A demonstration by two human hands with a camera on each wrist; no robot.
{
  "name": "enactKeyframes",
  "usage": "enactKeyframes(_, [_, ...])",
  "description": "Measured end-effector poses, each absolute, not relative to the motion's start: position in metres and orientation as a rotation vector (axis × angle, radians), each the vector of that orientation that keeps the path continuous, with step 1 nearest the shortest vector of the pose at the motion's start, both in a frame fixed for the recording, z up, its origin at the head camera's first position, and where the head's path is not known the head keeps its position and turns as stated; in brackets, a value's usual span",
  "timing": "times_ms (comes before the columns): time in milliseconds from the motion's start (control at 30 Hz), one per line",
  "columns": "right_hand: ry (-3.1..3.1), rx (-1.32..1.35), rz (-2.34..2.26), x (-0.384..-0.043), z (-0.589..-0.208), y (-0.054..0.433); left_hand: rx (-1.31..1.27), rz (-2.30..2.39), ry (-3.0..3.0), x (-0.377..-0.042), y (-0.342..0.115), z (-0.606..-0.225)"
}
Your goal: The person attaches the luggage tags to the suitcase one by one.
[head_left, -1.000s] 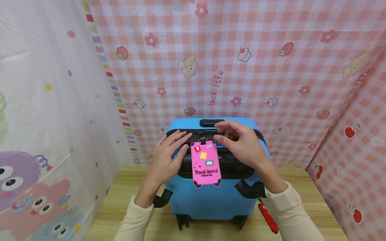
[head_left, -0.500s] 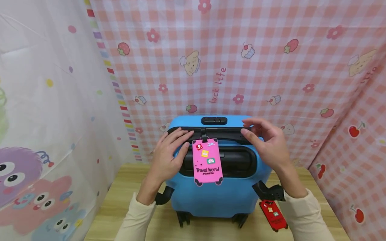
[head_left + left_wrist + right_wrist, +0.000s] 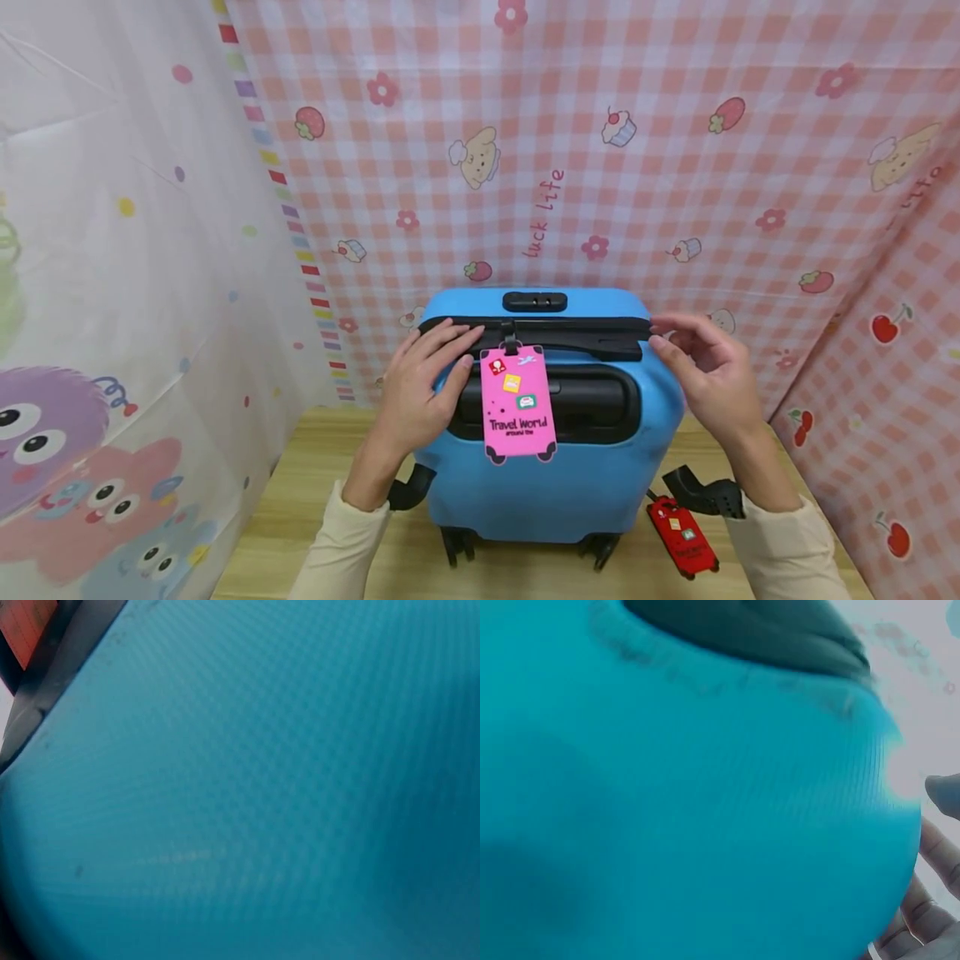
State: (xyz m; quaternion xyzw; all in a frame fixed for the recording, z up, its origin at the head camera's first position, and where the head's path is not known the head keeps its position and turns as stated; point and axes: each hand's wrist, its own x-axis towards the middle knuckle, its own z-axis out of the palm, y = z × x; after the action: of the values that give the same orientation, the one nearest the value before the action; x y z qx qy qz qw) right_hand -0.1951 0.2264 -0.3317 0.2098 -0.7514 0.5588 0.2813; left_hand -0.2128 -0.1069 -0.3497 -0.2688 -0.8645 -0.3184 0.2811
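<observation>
A blue hard-shell suitcase (image 3: 536, 492) stands upright on a wooden surface. From the black strip across its upper front hangs a pink luggage tag (image 3: 517, 400), printed with "Travel World". My left hand (image 3: 420, 383) rests on the suitcase's upper left edge, fingers extended toward the tag's strap. At the opposite upper corner is my right hand (image 3: 708, 375), thumb apart from bent fingers, fingertips right at the end of the black strip. The right wrist view shows fingers (image 3: 930, 919) partly behind the blue shell. Only shell (image 3: 247, 787) and black trim fill the left wrist view.
A red luggage tag (image 3: 682, 537) lies on the wooden surface (image 3: 337, 467), right of the suitcase wheels. A pink checked curtain (image 3: 585, 183) hangs close behind the suitcase, with a white patterned curtain (image 3: 150, 275) on the left.
My right hand has moved right, from beside the pink tag's strap to the suitcase's right corner. My left hand stays in place. More of the red tag shows.
</observation>
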Motion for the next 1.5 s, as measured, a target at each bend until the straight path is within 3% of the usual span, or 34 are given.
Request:
enactKeyframes(767, [-2.316,0.218,1.503,-0.199,-0.407,0.281,-0.708,-0.883,-2.321,-0.212,-0.107,-0.35])
enactKeyframes(1033, [-2.525,-0.098,1.572,-0.204,-0.457,0.305,-0.705,-0.876,-2.345,-0.212,-0.107,-0.348])
enactKeyframes(1500, [-2.811,-0.393,1.645,-0.207,-0.551,0.324,-0.709,-0.871,-2.33,-0.213,-0.106,-0.348])
